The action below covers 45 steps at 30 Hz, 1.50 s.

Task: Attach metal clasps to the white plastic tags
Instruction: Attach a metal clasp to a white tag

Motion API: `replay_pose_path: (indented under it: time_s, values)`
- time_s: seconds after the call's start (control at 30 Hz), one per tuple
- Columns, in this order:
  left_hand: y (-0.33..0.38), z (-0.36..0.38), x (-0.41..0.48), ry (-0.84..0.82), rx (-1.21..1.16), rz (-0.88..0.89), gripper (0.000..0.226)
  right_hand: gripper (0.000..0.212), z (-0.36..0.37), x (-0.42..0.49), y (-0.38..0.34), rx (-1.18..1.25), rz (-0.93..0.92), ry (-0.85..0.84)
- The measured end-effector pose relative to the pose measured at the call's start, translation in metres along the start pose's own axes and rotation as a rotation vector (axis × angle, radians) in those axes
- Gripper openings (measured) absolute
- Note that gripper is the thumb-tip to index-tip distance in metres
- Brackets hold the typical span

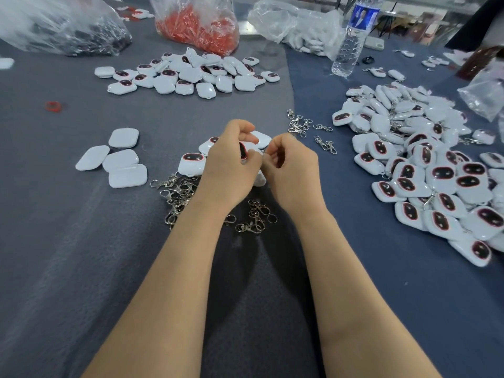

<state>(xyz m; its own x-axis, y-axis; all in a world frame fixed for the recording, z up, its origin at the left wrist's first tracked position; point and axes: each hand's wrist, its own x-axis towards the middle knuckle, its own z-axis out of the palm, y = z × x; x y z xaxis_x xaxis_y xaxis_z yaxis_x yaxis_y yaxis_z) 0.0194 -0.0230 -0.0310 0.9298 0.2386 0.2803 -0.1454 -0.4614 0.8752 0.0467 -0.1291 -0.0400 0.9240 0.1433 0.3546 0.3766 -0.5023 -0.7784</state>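
White plastic tag [243,151] with a dark oval face, gripped in the curled fingers of the left hand [227,167] above the grey cloth [81,241]. Right hand [293,170] meets it — fingers curled, tips pinching the tag's edge. Four blank tags [120,159] lie left; metal clasps [178,196] heaped under the wrists — too tangled to count.

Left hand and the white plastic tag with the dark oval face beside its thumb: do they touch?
Touching. In the head view the left hand grips the white plastic tag, its fingers curled round it.
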Motion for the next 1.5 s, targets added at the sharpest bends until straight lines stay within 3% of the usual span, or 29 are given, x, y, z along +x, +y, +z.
replay_pose_path:
  time_s: [0.4, 0.53, 0.6, 0.7, 0.93, 1.03, 1.1, 1.23, 1.5]
  values:
    - [-0.001, -0.001, -0.002, -0.018, 0.075, 0.11, 0.039, 0.016, -0.002, 0.002, 0.001, -0.089, -0.081, -0.06]
    - [0.0, -0.001, 0.001, 0.031, 0.008, -0.028, 0.051, 0.009, -0.004, 0.001, -0.002, -0.057, -0.057, 0.004]
    - [-0.002, -0.004, 0.004, 0.078, -0.01, -0.123, 0.045, 0.006, -0.004, 0.001, -0.003, -0.075, -0.041, 0.02]
    - [-0.003, -0.006, 0.004, 0.087, -0.016, -0.108, 0.025, 0.005, -0.004, 0.001, -0.003, -0.094, -0.019, -0.004]
    - [0.0, -0.002, -0.003, 0.075, 0.228, 0.038, 0.023, 0.009, 0.0, 0.004, -0.003, -0.247, 0.05, -0.14]
    - [0.002, -0.001, -0.003, 0.097, 0.221, 0.055, 0.022, 0.007, 0.001, 0.003, -0.005, -0.24, 0.057, -0.108]
    - [0.005, -0.002, -0.001, 0.143, 0.081, -0.015, 0.019, 0.009, 0.001, 0.001, -0.007, -0.064, 0.064, 0.0]
    - [0.012, -0.002, 0.003, 0.182, -0.532, -0.327, 0.016, 0.019, 0.0, 0.0, -0.013, 0.247, 0.072, 0.094]
    - [0.011, -0.012, 0.005, 0.053, -1.106, -0.619, 0.006, 0.01, 0.002, 0.002, -0.011, 0.261, 0.073, 0.156]
